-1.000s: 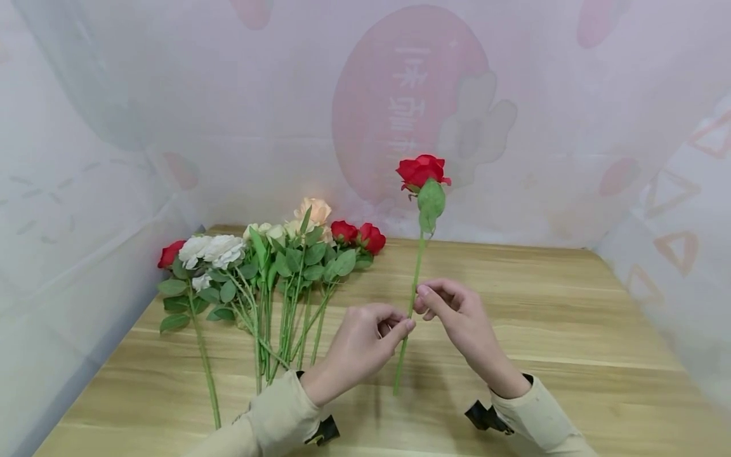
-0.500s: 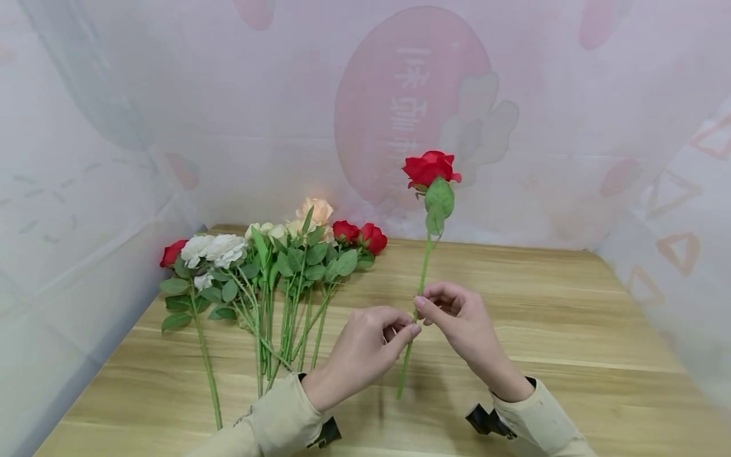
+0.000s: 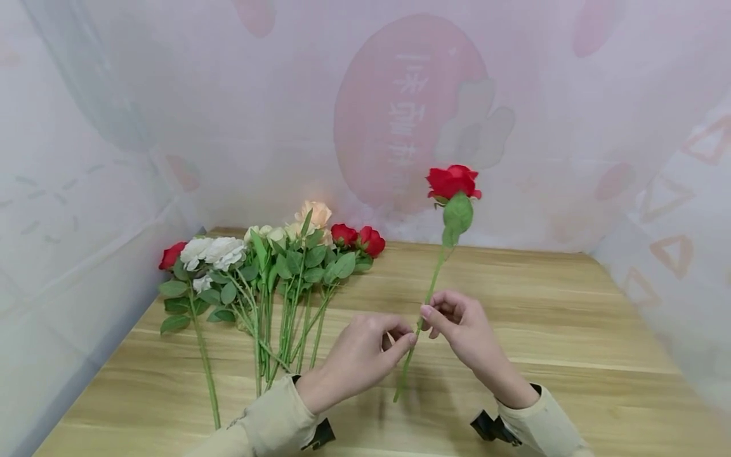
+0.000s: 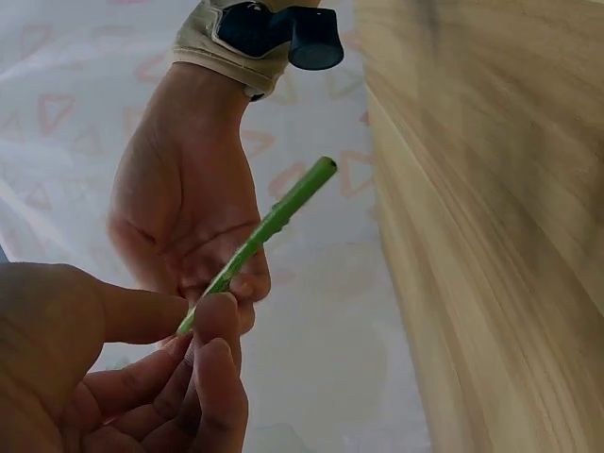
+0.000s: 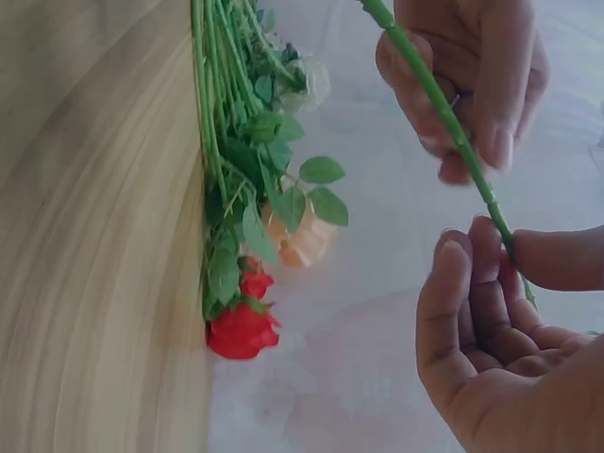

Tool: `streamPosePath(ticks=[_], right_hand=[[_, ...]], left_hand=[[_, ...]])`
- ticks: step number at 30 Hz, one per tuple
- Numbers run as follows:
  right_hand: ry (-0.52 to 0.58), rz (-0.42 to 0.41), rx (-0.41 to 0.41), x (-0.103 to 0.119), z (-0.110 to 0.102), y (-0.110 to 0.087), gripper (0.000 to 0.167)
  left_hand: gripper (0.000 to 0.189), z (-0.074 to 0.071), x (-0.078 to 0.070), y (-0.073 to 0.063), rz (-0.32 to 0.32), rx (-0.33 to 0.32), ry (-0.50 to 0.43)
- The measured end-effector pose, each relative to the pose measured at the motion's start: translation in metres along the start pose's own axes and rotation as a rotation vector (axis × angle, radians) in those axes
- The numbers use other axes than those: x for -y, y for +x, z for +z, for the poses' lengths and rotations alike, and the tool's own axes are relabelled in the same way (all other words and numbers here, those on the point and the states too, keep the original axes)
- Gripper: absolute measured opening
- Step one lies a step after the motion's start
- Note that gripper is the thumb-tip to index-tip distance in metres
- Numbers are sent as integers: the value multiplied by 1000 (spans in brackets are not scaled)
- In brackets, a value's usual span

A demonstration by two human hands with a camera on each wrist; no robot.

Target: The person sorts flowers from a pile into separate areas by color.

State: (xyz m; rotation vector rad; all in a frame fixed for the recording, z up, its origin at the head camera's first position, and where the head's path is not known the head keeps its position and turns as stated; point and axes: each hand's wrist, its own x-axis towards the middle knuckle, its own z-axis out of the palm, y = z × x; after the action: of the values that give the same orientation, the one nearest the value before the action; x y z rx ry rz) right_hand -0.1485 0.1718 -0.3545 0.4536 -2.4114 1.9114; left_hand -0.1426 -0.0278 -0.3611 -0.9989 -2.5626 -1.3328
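A red rose (image 3: 454,182) on a long green stem (image 5: 439,99) is held up above the table, its bloom leaning right. Green leaves (image 3: 458,216) hang just under the bloom. My left hand (image 3: 365,355) pinches the lower stem between thumb and fingers; in the left wrist view the cut stem end (image 4: 324,166) sticks out past those fingertips. Slightly higher up, my right hand (image 3: 468,330) pinches the same stem with thumb and index finger, its other fingers loosely curled. The two hands' fingertips are close together.
On the left of the wooden table (image 3: 542,304) lie several flowers: white ones (image 3: 219,252), a peach rose (image 3: 314,214), red roses (image 3: 371,241) and a single red one (image 3: 172,255), stems toward me. Printed cloth walls (image 3: 274,114) enclose the back and sides.
The rose's bloom has swung to the right, so its stem now slants more. Both hands keep their pinch on the stem, with the right hand shifting slightly right.
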Motion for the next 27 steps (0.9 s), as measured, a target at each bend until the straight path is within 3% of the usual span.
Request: streamPosePath(ticks=[6, 14, 19, 27], right_hand=[[-56, 39, -23, -3, -22, -1, 15], [-120, 108, -73, -8, -68, -2, 13], [-197, 92, -109, -17, -101, -5, 12], [-422, 100, -147, -40, -161, -9, 15]], left_hand=[[8, -10, 9, -6, -53, -17, 88], [6, -27, 25, -12, -55, -38, 192], [6, -35, 31, -15, -82, -18, 220], [6, -44, 37, -20, -122, -8, 255]])
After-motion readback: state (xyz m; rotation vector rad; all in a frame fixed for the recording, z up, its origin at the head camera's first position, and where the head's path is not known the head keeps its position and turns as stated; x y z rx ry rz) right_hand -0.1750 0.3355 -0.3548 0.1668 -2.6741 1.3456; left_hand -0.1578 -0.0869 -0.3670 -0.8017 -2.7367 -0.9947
